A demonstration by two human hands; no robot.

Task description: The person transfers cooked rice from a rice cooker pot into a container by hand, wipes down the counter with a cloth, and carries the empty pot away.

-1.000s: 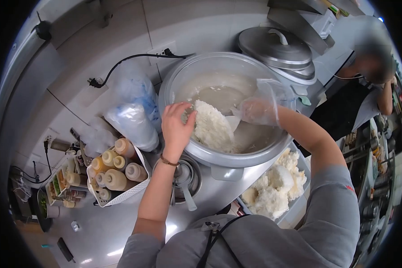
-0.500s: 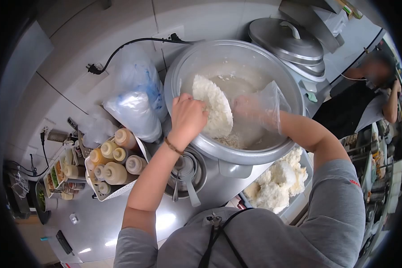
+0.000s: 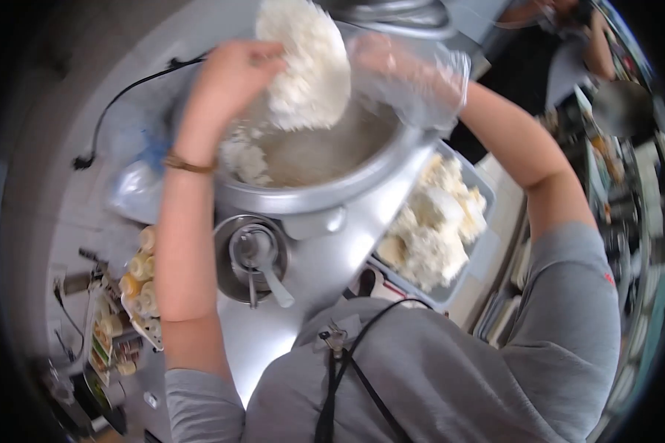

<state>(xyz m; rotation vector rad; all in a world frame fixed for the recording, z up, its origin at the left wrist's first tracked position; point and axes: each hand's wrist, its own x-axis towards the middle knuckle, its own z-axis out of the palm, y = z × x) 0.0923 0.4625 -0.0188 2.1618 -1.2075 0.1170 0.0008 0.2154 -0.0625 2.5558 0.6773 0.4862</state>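
Note:
My left hand (image 3: 236, 77) grips the left edge of a round, shallow white piece thickly coated with cooked rice (image 3: 303, 66); whether it is a bowl or a slab of rice I cannot tell. It is held tilted above a large metal pot (image 3: 310, 198), which contains cloudy brownish liquid and a clump of rice (image 3: 245, 159) at its left side. A clear plastic bag (image 3: 436, 81) covers my right hand (image 3: 391, 59), which is raised just right of the white piece. Blur hides those fingers and whether they touch it.
A grey tub (image 3: 440, 299) of rice clumps (image 3: 436, 221) stands low on the right. Metal bowls with a ladle (image 3: 258, 251) sit before the pot. Squeeze bottles (image 3: 144, 273) and a plastic bag (image 3: 137, 188) are left. Another person (image 3: 569, 74) stands at the upper right.
Both hands have risen out of the pot, lifting the rice-coated white piece above the rim. The camera view has shifted, bringing the tub more fully into sight.

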